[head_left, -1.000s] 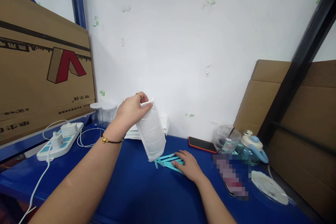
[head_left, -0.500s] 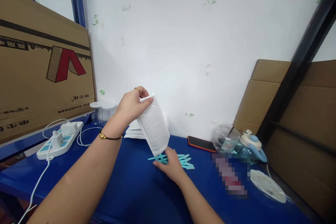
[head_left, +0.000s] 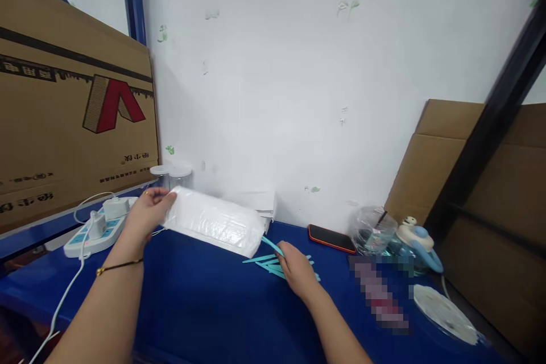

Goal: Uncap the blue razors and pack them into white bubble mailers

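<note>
My left hand [head_left: 149,213] is closed on the left end of a white padded pouch [head_left: 213,222], which stretches out to the right above the table, its surface creased and shiny. My right hand [head_left: 298,273] pinches a thin teal strip [head_left: 272,245]. The far tip of that strip meets the pouch's right end; whether it goes inside I cannot tell. Several more teal strips [head_left: 268,265] lie loosely heaped on the blue table [head_left: 205,301], partly hidden behind my right hand. A white stack [head_left: 256,200] that looks like similar pouches rests against the wall behind.
A power strip [head_left: 96,236] with white plugs and cables sits at left, near clear lidded jars [head_left: 181,177] and a large carton [head_left: 63,125]. To the right are a phone [head_left: 331,238], a plastic cup [head_left: 372,230], a blue-and-cream bottle [head_left: 420,244] and a white disc [head_left: 446,313].
My left hand has moved left and down, swinging the pouch from steeply slanted to nearly level. My right hand has lifted a teal strip from the heap to the pouch's end.
</note>
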Demonstrator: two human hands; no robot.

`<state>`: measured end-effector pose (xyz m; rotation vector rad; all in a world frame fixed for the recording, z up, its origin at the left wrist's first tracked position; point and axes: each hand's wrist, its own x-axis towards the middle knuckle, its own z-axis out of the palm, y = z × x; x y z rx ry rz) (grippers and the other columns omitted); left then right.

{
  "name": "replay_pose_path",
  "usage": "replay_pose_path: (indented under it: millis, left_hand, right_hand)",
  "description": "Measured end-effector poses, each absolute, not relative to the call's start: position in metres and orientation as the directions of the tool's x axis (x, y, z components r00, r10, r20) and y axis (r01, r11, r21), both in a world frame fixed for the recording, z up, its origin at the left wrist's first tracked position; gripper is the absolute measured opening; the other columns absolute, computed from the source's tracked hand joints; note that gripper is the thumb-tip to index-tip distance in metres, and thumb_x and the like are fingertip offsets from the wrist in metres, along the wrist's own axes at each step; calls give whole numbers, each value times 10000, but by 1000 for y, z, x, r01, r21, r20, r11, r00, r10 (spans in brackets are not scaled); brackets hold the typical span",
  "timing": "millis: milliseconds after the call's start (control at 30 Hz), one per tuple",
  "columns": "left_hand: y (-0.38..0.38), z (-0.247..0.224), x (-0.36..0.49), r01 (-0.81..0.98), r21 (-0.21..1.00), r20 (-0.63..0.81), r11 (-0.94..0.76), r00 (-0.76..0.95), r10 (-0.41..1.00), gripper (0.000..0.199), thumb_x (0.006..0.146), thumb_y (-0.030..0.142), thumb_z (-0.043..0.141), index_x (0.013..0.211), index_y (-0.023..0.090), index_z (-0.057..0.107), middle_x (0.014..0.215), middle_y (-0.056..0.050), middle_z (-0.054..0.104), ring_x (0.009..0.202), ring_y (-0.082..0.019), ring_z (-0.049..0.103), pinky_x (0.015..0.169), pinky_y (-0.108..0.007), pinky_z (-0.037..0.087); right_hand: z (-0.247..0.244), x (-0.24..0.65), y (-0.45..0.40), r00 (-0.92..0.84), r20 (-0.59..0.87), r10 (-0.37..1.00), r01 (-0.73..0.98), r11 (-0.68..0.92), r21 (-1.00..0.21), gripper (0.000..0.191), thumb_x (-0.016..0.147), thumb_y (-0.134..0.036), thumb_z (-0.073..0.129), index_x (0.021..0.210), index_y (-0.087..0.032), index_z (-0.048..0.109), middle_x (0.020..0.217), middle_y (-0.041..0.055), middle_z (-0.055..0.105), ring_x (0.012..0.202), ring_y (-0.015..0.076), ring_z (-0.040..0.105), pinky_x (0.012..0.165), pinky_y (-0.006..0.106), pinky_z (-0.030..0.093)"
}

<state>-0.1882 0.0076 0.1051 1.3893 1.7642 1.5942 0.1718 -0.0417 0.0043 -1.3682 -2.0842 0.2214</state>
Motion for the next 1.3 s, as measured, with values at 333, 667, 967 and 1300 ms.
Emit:
replay_pose_path:
  millis: [333,667,967,1300]
  left_hand:
    - [7,43,-221,887,366,367,281,-415,832,386,798,374,461,1130,192,534,1105,-151,609,933,-353,586,689,-423,459]
    - [20,23,-63,707,557,169,-436,418,893,265,799,299,477,990,191,626,972,-38,655,879,-178,594,779,-251,440]
    - [66,-3,-11,733,498,-28,-463,547,837,192,649,263,617,824,191,646,746,19,618,648,-127,543,549,-205,358]
    - [63,-10,-12,711,463,115,-529,544,831,135,705,264,601,833,223,608,887,11,604,836,-153,525,714,-235,369]
  right_hand:
    - [-1,188,-45,-366,278,888,828,447,-338,278,849,-442,523,1081,-301,585,996,42,562,924,224,534,791,312,413]
    - [5,239,-31,-361,-45,931,783,277,-557,1109,482,-603,764,1421,-285,267,1509,83,185,1376,331,118,1108,458,161]
    - [-7,228,-44,-450,44,892,785,419,-457,562,854,-569,454,1374,-444,284,1511,-26,202,1386,301,111,1102,550,80]
    - [-70,221,-19,-505,255,825,829,546,-126,575,891,-495,441,1408,-429,197,1396,4,411,1215,322,467,931,458,475]
